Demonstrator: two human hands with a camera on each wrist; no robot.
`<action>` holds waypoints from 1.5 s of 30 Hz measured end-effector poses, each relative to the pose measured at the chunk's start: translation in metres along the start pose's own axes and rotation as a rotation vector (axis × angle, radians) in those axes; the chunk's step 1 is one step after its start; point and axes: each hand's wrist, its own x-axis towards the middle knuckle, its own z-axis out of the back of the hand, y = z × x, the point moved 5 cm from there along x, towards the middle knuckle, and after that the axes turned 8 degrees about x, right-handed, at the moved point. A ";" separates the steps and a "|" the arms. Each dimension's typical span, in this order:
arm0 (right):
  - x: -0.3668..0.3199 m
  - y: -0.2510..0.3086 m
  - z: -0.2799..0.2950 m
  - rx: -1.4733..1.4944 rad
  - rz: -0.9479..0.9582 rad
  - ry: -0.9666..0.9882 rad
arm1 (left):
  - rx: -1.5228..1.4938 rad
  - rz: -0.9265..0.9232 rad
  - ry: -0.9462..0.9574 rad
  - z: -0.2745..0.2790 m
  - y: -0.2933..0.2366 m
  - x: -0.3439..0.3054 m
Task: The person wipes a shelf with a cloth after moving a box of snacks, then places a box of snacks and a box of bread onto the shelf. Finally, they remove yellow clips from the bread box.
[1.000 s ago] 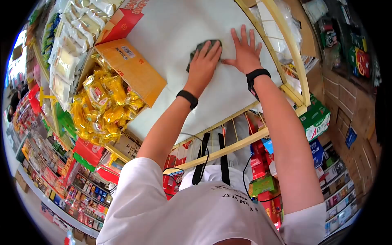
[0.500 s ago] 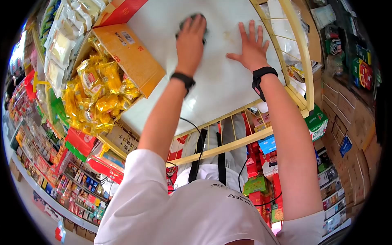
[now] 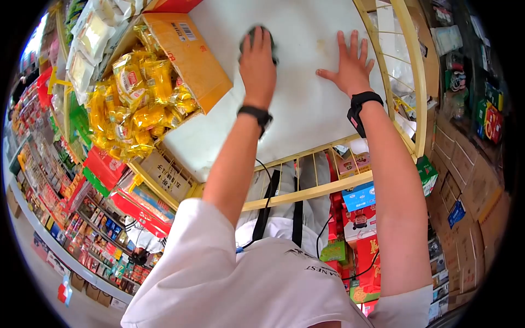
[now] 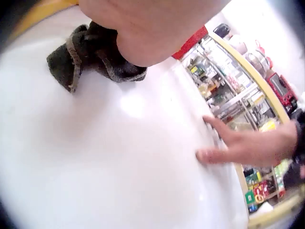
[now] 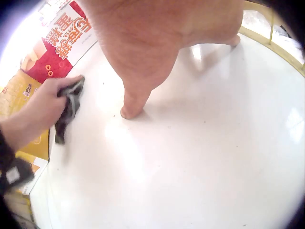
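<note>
Wiping is what we see under way on the white surface (image 3: 306, 120) of this shop display. The left hand (image 3: 257, 60) bears down on a dark cloth (image 4: 81, 52), its fingers (image 3: 261, 38) bent over the bunched fabric so that only the frayed edges show past them. A second ago that cloth lay just beside the right hand (image 3: 353, 65), almost touching its thumb. It has since slid away across the surface and now sits farther from the body, near the orange carton (image 3: 191, 54) of yellow snack packets (image 3: 131, 93) and close to the red box (image 5: 62, 43) behind it. The right hand has stayed where it was, empty and flat on the surface, with its fingers (image 5: 131, 107) spread and their tips pressing down, as if to brace the body. We judge that the strip next to the right hand has had its pass and that the stroke is working towards the corner by the cartons. The part of the surface nearer the yellow rail (image 3: 306, 191) may still be waiting.
</note>
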 end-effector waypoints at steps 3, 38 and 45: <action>-0.001 0.001 0.001 0.002 0.008 -0.008 | 0.017 -0.018 0.042 -0.001 0.000 -0.035; 0.005 -0.001 -0.005 -0.067 0.035 0.006 | -0.073 0.380 -0.197 -0.008 0.050 -0.015; 0.004 -0.001 -0.004 -0.072 0.026 0.008 | -0.160 0.195 0.116 -0.001 -0.032 -0.074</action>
